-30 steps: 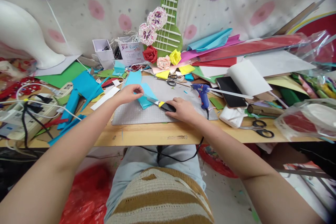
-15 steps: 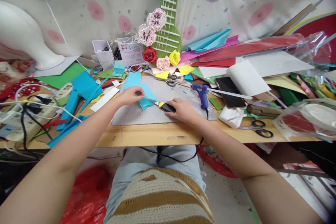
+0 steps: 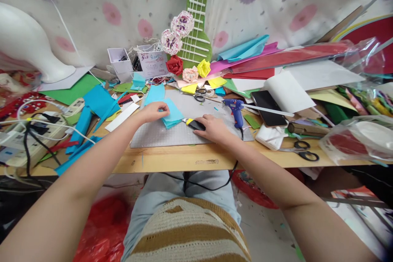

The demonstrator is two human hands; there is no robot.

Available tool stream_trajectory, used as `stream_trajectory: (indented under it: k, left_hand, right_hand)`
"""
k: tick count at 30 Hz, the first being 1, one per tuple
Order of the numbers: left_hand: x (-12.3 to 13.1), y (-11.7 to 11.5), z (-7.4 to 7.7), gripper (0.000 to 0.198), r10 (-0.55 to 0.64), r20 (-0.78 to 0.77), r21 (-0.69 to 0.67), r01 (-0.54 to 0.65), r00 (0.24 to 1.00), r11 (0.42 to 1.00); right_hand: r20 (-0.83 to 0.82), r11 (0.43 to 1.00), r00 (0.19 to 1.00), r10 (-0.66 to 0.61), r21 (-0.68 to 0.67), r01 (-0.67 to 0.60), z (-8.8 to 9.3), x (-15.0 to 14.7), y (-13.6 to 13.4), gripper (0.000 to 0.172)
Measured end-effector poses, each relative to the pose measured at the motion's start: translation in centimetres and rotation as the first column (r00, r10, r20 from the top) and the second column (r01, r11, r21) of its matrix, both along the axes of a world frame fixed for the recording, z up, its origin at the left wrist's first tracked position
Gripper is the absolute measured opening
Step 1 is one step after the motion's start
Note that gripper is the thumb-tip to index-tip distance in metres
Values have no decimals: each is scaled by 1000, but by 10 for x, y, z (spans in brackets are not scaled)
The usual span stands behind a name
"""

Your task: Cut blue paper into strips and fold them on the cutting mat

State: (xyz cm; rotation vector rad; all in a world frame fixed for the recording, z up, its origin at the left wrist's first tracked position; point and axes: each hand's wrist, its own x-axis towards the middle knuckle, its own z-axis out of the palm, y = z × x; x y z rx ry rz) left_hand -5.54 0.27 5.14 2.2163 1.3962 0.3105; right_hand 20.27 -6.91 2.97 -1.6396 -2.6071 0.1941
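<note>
My right hand (image 3: pixel 211 127) rests on the mat and is closed over a black and yellow utility knife (image 3: pixel 194 124), whose tip points left. Just left of that tip lies a small stack of light blue paper (image 3: pixel 172 115). My left hand (image 3: pixel 155 111) is at the stack's left edge, its fingers curled together. Whatever they may pinch is too small to make out. Under both hands is a grey cutting mat (image 3: pixel 147 137). Another light blue paper piece (image 3: pixel 155 93) lies just behind my left hand.
A blue glue gun (image 3: pixel 236 112) stands right of my right hand, with a phone (image 3: pixel 268 108) and scissors (image 3: pixel 302 150) farther right. Behind the mat is a green guitar shape (image 3: pixel 196 37) with paper flowers. Power strips and cables (image 3: pixel 33 131) crowd the left.
The long thin strip, apparently the blade, that stretched from the knife to my left fingers no longer shows; only a short tip is visible. Both hands have stayed nearly in place.
</note>
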Motion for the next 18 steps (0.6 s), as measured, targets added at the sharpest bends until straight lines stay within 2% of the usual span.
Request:
stream_trajectory:
  k: [3, 5, 8, 12, 18]
  left_hand:
    - [18, 5, -3, 38, 123, -88, 168, -107, 988, 980]
    - [33, 7, -10, 41, 153, -141, 220, -120, 978, 968]
    - [51, 6, -28, 50, 176, -244, 178, -134, 954, 975]
    - [57, 0, -49, 58, 203, -313, 151, -162, 928, 975]
    - [53, -5, -63, 64, 241, -306, 201, -185, 921, 962]
  right_hand:
    - [-3, 1000, 1000, 1, -4, -1, 0, -2, 0, 47]
    - [-9, 1000, 1000, 8, 5, -8, -1, -3, 0, 47]
    - [-14, 1000, 1000, 19, 10, -19, -2, -4, -1, 47]
    - [-13, 1000, 1000, 12, 14, -12, -1, -6, -2, 46]
    - [0, 1000, 1000, -7, -12, 7, 1, -5, -1, 47]
